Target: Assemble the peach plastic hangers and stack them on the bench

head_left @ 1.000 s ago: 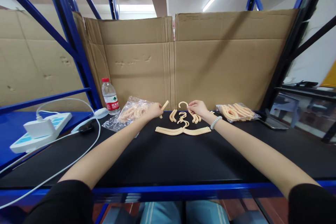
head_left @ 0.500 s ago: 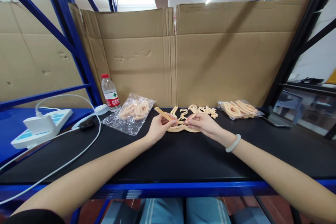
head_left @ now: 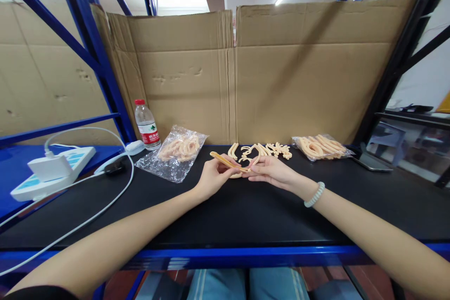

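My left hand (head_left: pixel 212 177) is closed around a pale wood-coloured moulding strip (head_left: pixel 222 159), whose free end points up and to the left. Pinched in my right hand (head_left: pixel 276 171) is a curved moulding piece (head_left: pixel 259 153) of the same colour. The inner ends of both pieces meet or overlap between my fingertips; whether they are joined is hidden. Below my hands, part of another curved strip (head_left: pixel 235 176) shows on the black tabletop (head_left: pixel 225 218). Just behind lie loose curved strips (head_left: pixel 232 151) and leaf-shaped carved pieces (head_left: pixel 279 150).
A clear plastic bag (head_left: pixel 179 147) of similar pieces lies left, beside a water bottle (head_left: pixel 146 126). Another filled bag (head_left: pixel 321 146) and a dark flat device (head_left: pixel 372 161) are right. White cables and a power strip (head_left: pixel 52 168) occupy the left. Cardboard (head_left: pixel 183 84) stands behind.
My right hand has turned with its curved piece, which now stands more upright. The left-hand strip has shifted slightly right and down. My hands now cover more of the strip below.
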A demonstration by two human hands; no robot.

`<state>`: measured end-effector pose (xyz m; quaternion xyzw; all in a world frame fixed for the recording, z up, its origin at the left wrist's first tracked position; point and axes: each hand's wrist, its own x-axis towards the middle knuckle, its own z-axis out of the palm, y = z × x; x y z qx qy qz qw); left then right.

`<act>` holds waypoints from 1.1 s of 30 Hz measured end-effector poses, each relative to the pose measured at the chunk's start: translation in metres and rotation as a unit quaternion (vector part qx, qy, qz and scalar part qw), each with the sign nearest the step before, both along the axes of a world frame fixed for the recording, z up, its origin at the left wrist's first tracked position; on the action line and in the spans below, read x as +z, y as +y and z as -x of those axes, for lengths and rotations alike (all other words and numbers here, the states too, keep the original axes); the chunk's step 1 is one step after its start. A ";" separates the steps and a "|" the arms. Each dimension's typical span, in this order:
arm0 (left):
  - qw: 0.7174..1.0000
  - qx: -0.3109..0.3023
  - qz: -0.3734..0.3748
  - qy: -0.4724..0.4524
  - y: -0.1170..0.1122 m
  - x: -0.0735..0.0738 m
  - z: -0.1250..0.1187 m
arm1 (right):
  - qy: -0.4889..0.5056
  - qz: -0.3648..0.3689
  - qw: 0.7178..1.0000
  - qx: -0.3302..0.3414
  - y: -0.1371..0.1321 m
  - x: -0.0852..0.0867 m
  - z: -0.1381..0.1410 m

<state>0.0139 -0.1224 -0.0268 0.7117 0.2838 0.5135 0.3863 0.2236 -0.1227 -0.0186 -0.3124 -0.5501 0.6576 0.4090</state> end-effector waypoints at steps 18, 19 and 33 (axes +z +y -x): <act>0.999 0.015 0.014 -0.025 -0.013 -0.001 -0.008 | -0.010 -0.100 0.990 -0.101 -0.002 -0.012 0.014; 0.999 0.015 0.023 -0.028 -0.014 0.000 -0.009 | -0.009 -0.108 0.988 -0.107 -0.002 -0.012 0.015; 0.990 0.023 0.113 -0.081 -0.014 0.003 -0.017 | -0.017 -0.145 0.979 -0.144 -0.012 -0.006 0.024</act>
